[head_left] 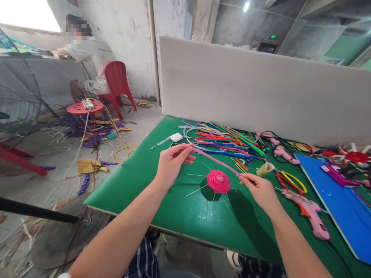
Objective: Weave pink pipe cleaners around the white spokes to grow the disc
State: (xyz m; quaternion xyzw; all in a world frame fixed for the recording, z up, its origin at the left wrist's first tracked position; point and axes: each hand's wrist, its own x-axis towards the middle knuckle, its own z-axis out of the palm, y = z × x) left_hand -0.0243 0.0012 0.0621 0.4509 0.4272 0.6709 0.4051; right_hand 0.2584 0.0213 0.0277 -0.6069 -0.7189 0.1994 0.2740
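A pink pipe cleaner (216, 157) is stretched between my two hands above the green table. My left hand (173, 160) pinches its left end, and my right hand (259, 190) pinches the right end, lower down. Beneath the strand sits a pink, ribbed, umbrella-like dome (218, 181). Thin pale wires stick out around the dome's edge. Behind my hands lies a pile of coloured pipe cleaners (223, 139), in orange, green, blue and purple.
A pink glue gun (308, 212) and red-and-yellow-handled pliers (292, 182) lie at the right, near a blue board (339, 208). A white, rounded object (176, 137) sits behind my left hand. A white partition (261, 88) borders the table's back. One person (89, 54) sits far left.
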